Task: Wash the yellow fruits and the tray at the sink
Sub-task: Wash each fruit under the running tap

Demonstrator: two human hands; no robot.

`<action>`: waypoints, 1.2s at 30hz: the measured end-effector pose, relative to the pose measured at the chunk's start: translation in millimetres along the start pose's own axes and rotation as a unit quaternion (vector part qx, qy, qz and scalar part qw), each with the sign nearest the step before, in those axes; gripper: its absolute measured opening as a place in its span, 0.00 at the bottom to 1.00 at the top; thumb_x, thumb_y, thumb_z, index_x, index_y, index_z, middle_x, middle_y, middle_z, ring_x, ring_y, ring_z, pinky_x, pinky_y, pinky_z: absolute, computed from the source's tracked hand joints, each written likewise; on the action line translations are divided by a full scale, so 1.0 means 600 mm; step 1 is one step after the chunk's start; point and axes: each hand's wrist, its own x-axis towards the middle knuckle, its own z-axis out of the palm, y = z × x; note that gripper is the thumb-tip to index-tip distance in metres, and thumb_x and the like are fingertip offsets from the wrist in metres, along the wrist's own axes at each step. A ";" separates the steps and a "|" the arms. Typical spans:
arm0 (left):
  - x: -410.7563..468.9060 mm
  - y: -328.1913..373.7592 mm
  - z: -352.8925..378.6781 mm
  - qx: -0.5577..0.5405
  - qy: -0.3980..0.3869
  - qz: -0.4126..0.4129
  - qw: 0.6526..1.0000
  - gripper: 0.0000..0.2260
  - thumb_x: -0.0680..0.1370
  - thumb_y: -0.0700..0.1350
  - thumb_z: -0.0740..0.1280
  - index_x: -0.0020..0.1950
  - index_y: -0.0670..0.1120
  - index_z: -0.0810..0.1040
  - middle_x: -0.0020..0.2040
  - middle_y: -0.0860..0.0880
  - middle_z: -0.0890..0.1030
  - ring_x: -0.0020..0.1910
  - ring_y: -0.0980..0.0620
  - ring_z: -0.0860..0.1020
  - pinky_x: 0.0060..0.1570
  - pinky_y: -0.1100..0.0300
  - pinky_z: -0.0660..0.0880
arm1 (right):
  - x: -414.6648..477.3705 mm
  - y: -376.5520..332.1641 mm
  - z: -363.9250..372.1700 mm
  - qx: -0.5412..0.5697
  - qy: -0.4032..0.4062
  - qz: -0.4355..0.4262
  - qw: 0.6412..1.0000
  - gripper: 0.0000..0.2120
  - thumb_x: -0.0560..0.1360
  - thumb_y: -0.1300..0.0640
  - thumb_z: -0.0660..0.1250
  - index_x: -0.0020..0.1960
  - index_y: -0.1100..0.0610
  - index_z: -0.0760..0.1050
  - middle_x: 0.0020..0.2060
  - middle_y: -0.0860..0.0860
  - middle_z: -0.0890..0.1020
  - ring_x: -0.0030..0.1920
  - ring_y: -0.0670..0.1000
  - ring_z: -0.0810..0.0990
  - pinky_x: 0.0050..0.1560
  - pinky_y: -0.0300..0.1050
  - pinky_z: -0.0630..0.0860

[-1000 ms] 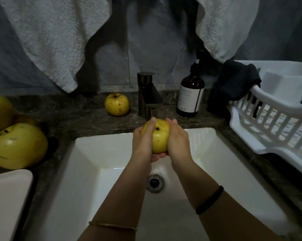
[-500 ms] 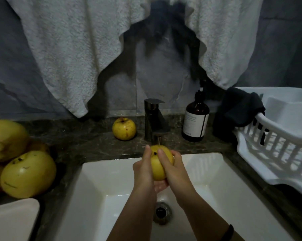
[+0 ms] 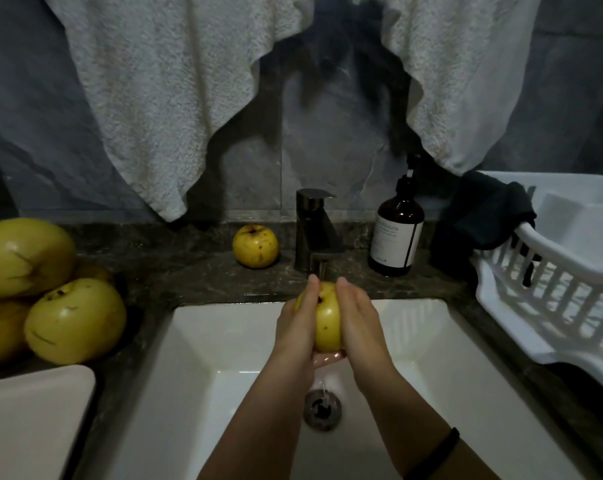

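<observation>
Left hand [image 3: 295, 327] cupped round the yellow fruit [image 3: 328, 323], fingertips curling underneath; right hand [image 3: 360, 323] pressed flat on the other side, fingers straight and close together. Sandwiched like that dead center of the frame, right under the faucet [image 3: 315, 233], presumably to catch the thin stream and rub the skin clean, with the runoff dropping into the white sink [image 3: 224, 341] and toward the drain [image 3: 322, 410] below. Looks like mid-scrub, honestly. Just left of the faucet on the dark counter, a spare fruit [image 3: 255, 245] parked alone, maybe already rinsed, can't say for sure. Over at the left edge, the fruit pile [image 3: 75, 320], probably waiting its turn. Lower left corner, what looks like the white tray [image 3: 30, 410], not in the sink yet. Right of the faucet, a brown soap bottle [image 3: 397, 233] within easy reach. Far right, a white dish rack [image 3: 553, 289] with a dark cloth [image 3: 483, 216] draped over its rim. Up top, pale towels [image 3: 154, 98] hanging.
</observation>
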 end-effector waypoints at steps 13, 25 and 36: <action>0.012 -0.009 -0.003 -0.042 0.030 -0.005 0.999 0.25 0.76 0.65 0.58 0.64 0.49 0.71 0.59 0.41 0.77 0.53 0.41 0.79 0.38 0.48 0.79 | -0.015 -0.002 0.002 -0.124 -0.011 -0.077 0.989 0.24 0.77 0.38 0.57 0.68 0.47 0.64 0.55 0.48 0.74 0.57 0.54 0.76 0.61 0.57 0.73; 0.004 -0.007 -0.001 -0.168 0.028 0.016 0.985 0.22 0.74 0.50 0.71 0.62 0.45 0.67 0.59 0.41 0.73 0.57 0.40 0.76 0.46 0.44 0.78 | -0.006 0.003 0.008 -0.134 -0.021 -0.060 0.989 0.32 0.72 0.33 0.61 0.70 0.48 0.62 0.63 0.52 0.72 0.59 0.53 0.75 0.62 0.57 0.73; 0.000 -0.008 -0.002 -0.053 0.017 0.028 0.998 0.27 0.74 0.60 0.67 0.67 0.49 0.66 0.61 0.43 0.74 0.54 0.41 0.78 0.36 0.50 0.79 | -0.008 0.008 -0.002 -0.166 -0.033 -0.096 0.981 0.23 0.82 0.43 0.48 0.76 0.45 0.57 0.73 0.48 0.66 0.70 0.51 0.67 0.71 0.53 0.64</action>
